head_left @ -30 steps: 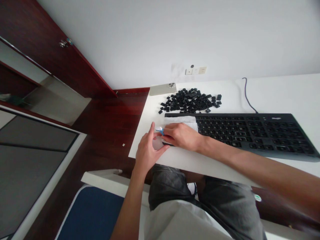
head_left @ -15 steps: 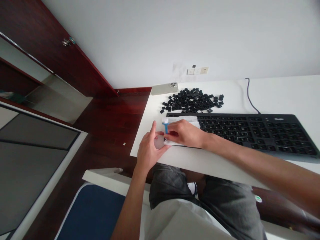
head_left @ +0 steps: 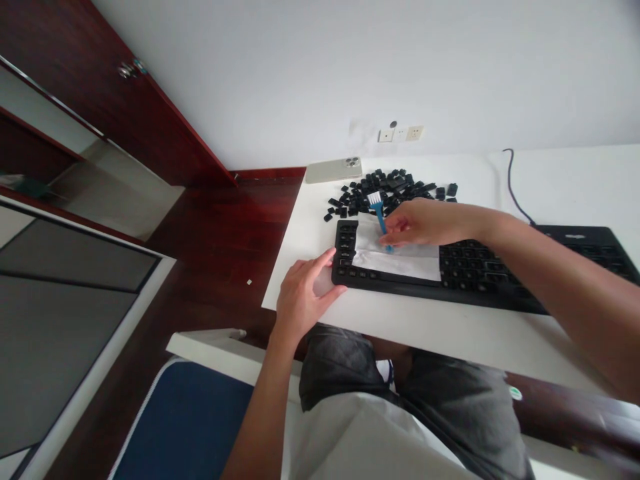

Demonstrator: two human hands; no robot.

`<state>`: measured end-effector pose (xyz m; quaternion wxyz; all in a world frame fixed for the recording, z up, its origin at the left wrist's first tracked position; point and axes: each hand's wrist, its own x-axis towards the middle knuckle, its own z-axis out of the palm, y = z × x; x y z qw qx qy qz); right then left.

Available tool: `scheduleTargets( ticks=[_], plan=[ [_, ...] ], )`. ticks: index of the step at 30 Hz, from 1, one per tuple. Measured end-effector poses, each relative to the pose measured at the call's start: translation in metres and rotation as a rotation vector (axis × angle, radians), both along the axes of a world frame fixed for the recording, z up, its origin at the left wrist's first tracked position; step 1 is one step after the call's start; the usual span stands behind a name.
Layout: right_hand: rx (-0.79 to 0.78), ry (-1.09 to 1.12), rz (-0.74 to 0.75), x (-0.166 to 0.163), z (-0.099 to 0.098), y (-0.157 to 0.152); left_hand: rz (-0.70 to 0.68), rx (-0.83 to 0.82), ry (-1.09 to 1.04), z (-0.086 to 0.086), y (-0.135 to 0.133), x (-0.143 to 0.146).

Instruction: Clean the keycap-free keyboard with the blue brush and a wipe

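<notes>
The keyboard (head_left: pixel 480 273) runs out of view past the right edge, and a white tissue (head_left: pixel 400 257) and the right hand (head_left: pixel 425 223) cover part of its keys. The brush (head_left: pixel 379 213) handle's lower end is hidden in that hand's fingers. Behind the keyboard, the loose keycaps (head_left: pixel 385 190) are too small to read.

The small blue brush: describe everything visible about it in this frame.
The small blue brush looks like plastic, with a thin blue handle and a short head of white bristles. The right hand pinches its lower handle. It stands tilted, bristles up and away from the person, above the white tissue lying on the black keyboard, before the pile of loose keycaps.
</notes>
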<state>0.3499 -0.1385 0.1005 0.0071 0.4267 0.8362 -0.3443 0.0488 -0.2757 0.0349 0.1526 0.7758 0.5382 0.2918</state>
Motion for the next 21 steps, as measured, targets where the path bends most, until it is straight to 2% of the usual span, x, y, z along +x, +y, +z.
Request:
scheduleTargets(
  ticks=[4,7,10,14,21],
  plan=[
    [0.009,-0.001,-0.055,0.008,0.005,0.004,0.009,-0.012,-0.017,0.002,-0.001,0.001],
    [0.12,0.074,-0.085,0.006,0.006,0.002,0.026,-0.031,-0.015,0.004,-0.001,0.002],
    [0.19,0.166,-0.055,0.001,0.009,-0.003,0.031,-0.037,-0.024,0.004,-0.002,0.003],
    [0.161,0.249,-0.023,-0.005,0.01,-0.013,0.032,-0.04,-0.028,0.002,-0.001,0.002],
    [0.053,0.507,-0.287,-0.003,-0.003,-0.054,0.014,-0.014,-0.045,0.002,0.0,0.003]
  ],
)
